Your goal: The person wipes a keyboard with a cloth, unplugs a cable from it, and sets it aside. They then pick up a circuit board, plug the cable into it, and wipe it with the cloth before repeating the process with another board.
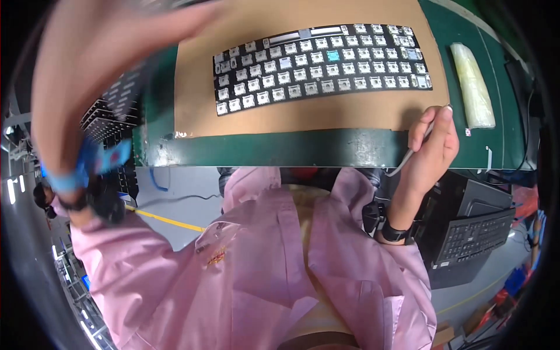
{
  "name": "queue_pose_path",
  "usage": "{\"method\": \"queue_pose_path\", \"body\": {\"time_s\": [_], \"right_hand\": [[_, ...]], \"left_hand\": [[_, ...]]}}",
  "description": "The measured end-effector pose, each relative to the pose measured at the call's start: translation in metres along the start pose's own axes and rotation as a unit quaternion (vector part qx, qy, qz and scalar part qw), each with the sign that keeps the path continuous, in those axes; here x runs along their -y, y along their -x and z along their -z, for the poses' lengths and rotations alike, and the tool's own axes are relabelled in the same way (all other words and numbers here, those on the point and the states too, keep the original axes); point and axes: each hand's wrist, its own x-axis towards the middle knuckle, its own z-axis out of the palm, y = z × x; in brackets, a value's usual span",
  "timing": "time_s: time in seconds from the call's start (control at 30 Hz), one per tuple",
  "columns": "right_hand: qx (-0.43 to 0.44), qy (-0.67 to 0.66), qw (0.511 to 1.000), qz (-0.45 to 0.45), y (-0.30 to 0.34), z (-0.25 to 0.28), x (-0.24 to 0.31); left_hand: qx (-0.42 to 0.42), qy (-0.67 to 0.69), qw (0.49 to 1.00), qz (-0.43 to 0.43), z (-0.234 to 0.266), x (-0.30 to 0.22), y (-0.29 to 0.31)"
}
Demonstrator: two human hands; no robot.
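In front of me lies a black keyboard base (265,102) with rows of white scissor clips and no keycaps on most of it. One clip spot is bright cyan (333,55), and a long metal bar (291,38) runs along the far edge. My right hand (434,140) is closed around a thin grey tool (408,156) with a curved end, near the table's front edge and apart from the keyboard base. My left hand (87,64), smeared by motion and cut off by the upper edge, is raised at the far left, with a blue band at its wrist.
A brown cardboard sheet (195,111) lies under the keyboard base on a green table (280,150). To the right is a roll in yellowish clear wrap (472,87). Black keyboard bases (111,114) stand stacked at left. Black keyboards (475,236) sit low on the right.
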Motion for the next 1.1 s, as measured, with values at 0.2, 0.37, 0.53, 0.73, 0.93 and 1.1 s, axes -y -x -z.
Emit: {"method": "queue_pose_path", "body": {"time_s": [0.2,0.37,0.53,0.73,0.93,1.1], "right_hand": [[-0.016,0.006,1.000,0.007,0.000,0.000,0.001],[-0.036,-0.016,0.999,0.017,0.000,0.001,0.000],[-0.022,0.204,0.968,0.146,-0.019,0.009,0.005],[0.099,0.376,0.904,0.176,-0.050,0.003,0.009],[0.026,0.434,0.895,0.099,0.001,-0.003,0.005],[-0.039,0.392,0.901,0.182,0.039,0.005,0.007]], "left_hand": [[0.319,0.151,0.895,-0.273,-0.057,-0.094,-0.092],[0.234,0.219,0.904,-0.283,-0.112,-0.103,-0.079],[0.128,0.169,0.948,-0.237,-0.119,-0.023,-0.031],[0.172,0.214,0.948,-0.160,-0.132,0.008,0.016],[0.159,0.256,0.940,-0.159,-0.124,0.013,0.034],[0.124,0.246,0.949,-0.152,-0.105,0.005,0.060]]}}
